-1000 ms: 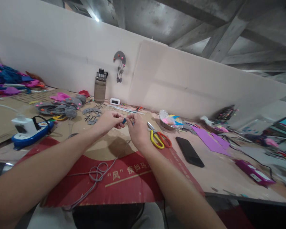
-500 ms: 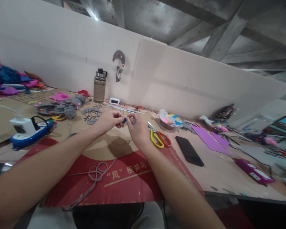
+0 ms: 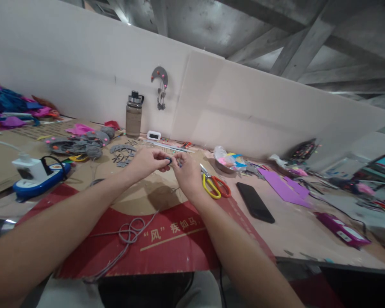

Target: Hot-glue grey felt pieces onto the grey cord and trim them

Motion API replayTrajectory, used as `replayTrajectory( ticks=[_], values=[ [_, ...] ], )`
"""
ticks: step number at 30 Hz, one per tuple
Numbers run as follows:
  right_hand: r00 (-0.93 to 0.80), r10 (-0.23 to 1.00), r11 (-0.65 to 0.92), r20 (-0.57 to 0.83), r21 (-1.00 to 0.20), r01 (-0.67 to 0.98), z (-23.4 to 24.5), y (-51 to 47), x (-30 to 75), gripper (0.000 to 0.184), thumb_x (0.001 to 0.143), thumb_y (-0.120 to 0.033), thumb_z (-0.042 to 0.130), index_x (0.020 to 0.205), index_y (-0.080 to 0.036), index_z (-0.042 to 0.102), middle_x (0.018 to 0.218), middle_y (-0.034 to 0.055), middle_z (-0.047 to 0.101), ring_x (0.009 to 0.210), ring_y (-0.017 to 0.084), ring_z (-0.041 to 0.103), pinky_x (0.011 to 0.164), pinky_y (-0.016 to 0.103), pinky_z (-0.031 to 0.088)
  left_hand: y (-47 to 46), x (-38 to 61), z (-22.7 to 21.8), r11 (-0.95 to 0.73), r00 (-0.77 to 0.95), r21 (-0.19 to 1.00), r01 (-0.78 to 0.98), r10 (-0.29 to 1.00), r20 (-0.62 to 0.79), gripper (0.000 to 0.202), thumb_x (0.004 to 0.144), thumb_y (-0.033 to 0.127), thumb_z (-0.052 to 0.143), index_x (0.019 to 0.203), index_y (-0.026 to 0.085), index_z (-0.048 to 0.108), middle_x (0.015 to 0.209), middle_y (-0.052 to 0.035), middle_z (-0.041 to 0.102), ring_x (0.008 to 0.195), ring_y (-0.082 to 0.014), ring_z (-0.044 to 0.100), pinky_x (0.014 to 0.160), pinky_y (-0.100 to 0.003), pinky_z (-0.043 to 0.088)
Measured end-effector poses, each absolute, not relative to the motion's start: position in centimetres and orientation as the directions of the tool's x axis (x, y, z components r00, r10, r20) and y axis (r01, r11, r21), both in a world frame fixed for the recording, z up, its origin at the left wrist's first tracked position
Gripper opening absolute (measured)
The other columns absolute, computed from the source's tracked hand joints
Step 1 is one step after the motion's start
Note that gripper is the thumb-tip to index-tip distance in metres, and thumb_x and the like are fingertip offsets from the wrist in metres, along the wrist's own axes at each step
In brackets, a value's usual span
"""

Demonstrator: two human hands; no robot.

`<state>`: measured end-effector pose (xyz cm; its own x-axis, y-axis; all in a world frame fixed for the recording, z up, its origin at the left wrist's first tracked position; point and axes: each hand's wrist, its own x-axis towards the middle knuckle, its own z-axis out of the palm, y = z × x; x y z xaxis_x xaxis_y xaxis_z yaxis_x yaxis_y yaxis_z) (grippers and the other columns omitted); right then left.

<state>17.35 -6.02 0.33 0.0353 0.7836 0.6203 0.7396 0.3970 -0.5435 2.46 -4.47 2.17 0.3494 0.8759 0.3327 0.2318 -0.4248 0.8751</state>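
My left hand (image 3: 147, 161) and my right hand (image 3: 186, 173) meet above the middle of the table, fingertips pinched together. Between them sits a small dark blue piece (image 3: 168, 160), held by my left fingers. My right fingers pinch something thin beside it that I cannot make out. A grey cord (image 3: 131, 231) trails from under my right hand down over the red cardboard sheet (image 3: 167, 252) and loops there.
Yellow and red scissors (image 3: 213, 187) and a black phone (image 3: 255, 202) lie right of my hands. A white charger on a blue base (image 3: 35, 173) sits left. Grey felt shapes (image 3: 80, 145), a bottle (image 3: 134, 114), a bowl (image 3: 226, 162) and purple sheets (image 3: 282, 188) lie farther out.
My hands have closed in slightly on the small blue piece, which shows less than before. The view has shifted a little.
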Motion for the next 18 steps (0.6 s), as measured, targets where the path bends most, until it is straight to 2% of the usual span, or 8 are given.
replayTrajectory(
  ticks=[10,18],
  values=[
    [-0.018,0.79,0.45,0.613,-0.558,0.697,0.02,-6.24,16.66,0.013,0.081,-0.027,0.051,0.082,-0.02,0.061,0.084,0.0045,0.065,0.079,0.017,0.057,0.073,0.03,0.041,-3.95,2.4,1.46,-0.469,0.271,0.805,0.364,0.88,0.39,0.016,0.069,0.029,0.059,0.072,0.016,0.068,0.054,-0.0017,0.063,0.05,-0.013,0.059,0.049,-0.023,0.045],
    [0.023,0.796,0.402,0.605,-0.557,0.727,0.0,-6.02,17.24,0.013,0.081,-0.028,0.052,0.083,-0.019,0.062,0.082,0.005,0.066,0.081,0.019,0.059,0.072,0.031,0.041,-4.2,1.86,2.38,-0.446,0.445,0.849,0.282,0.845,0.296,0.024,0.072,0.027,0.059,0.089,0.014,0.069,0.077,-0.0068,0.07,0.068,-0.0175,0.065,0.064,-0.029,0.052]
  ],
)
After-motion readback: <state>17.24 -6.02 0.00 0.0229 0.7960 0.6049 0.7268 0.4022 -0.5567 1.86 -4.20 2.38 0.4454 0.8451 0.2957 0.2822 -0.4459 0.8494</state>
